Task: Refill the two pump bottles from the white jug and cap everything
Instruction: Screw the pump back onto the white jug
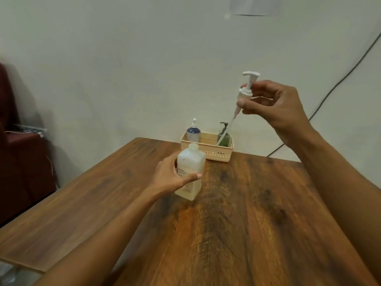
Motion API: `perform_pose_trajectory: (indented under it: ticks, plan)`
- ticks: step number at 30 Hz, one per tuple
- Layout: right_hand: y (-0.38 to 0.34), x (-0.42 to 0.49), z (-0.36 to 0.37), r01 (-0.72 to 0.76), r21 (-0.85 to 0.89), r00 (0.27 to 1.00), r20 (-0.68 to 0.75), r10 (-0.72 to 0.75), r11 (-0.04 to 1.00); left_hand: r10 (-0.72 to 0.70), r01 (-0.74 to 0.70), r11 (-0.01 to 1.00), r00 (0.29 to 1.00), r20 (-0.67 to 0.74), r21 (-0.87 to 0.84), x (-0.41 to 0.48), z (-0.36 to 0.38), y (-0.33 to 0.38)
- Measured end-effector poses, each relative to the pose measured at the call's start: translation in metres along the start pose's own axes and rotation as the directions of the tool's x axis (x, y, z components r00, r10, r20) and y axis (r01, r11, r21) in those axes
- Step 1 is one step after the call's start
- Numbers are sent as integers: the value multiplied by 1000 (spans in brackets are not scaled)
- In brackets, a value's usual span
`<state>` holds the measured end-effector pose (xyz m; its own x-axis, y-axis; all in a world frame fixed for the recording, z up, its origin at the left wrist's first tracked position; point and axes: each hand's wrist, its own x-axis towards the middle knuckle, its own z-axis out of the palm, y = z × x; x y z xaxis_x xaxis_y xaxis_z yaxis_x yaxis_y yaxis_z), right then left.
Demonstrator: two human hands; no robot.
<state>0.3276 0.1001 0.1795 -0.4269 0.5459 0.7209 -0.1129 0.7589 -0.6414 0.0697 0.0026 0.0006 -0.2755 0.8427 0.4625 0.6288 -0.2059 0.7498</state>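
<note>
A translucent white square bottle [190, 172] with an open neck stands on the wooden table [247, 213], a little liquid at its bottom. My left hand [171, 178] grips its side. My right hand [274, 104] holds a white pump head [245, 93] up in the air to the right, pinching its collar; the dip tube [223, 133] hangs down to the left. A beige basket [208, 153] at the table's far edge holds a blue-and-white pump bottle [193, 134] and a green pump bottle [224, 137]. No white jug is in view.
The table meets a pale wall behind the basket. A black cable [329, 91] runs down the wall at the right. A dark red seat [18, 162] stands left of the table.
</note>
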Motion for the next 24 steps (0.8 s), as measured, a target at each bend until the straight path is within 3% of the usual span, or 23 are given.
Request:
perform_pose_trajectory:
  ticks: [13, 24]
  plan:
    - [-18, -4, -19, -20, 67, 999, -47, 23, 998, 56, -57, 998, 996, 74, 6, 4, 35, 36]
    - [16, -15, -4, -137, -12, 988, 70, 138, 990, 71, -69, 997, 992, 101, -18, -2, 37, 49]
